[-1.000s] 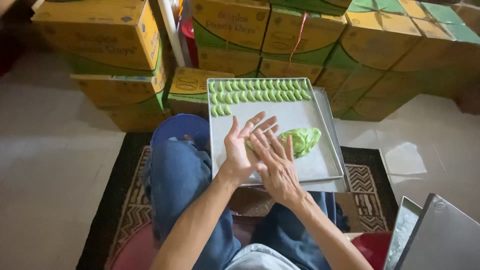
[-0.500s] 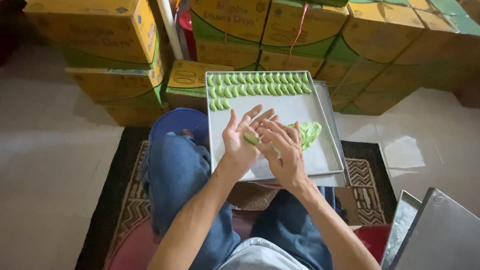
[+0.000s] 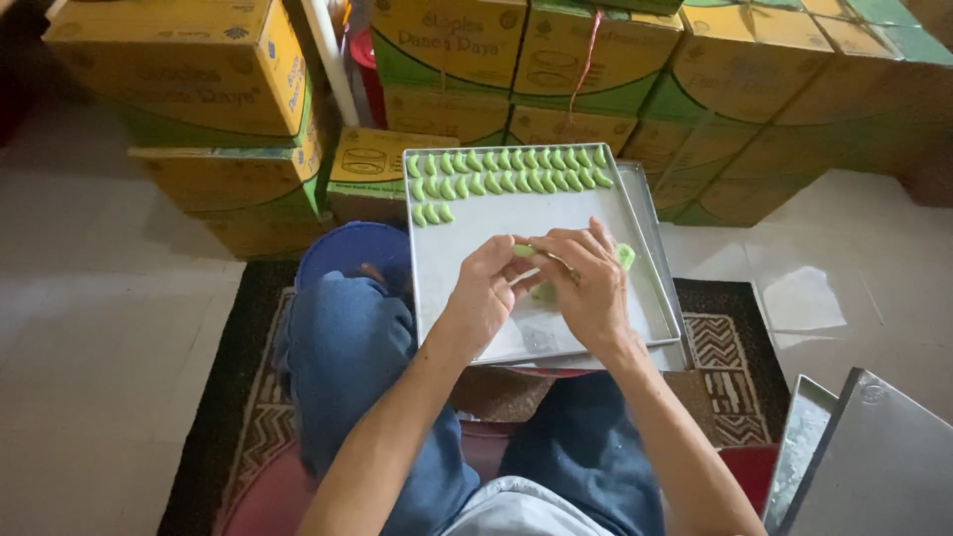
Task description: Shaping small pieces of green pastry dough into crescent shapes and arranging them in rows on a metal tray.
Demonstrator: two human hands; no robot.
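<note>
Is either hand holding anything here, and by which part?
Both hands, left hand and right hand, pinch a small green dough piece between their fingertips, above the metal tray.

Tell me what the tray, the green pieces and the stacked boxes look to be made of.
Tray: thin metal, likely aluminium; dull grey sheen, raised rim.
Green pieces: soft dough by the look; matte, evenly moulded, and a piece is pinched between the left hand and right hand.
Boxes: yellow-and-green printed cardboard; flat panels, folded edges.

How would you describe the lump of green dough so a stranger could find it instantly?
Start at the metal tray on the person's lap. The green dough lump lies near its right edge, partly behind the right hand. Unlike the small shaped pieces in rows, it is one irregular mass.
</note>
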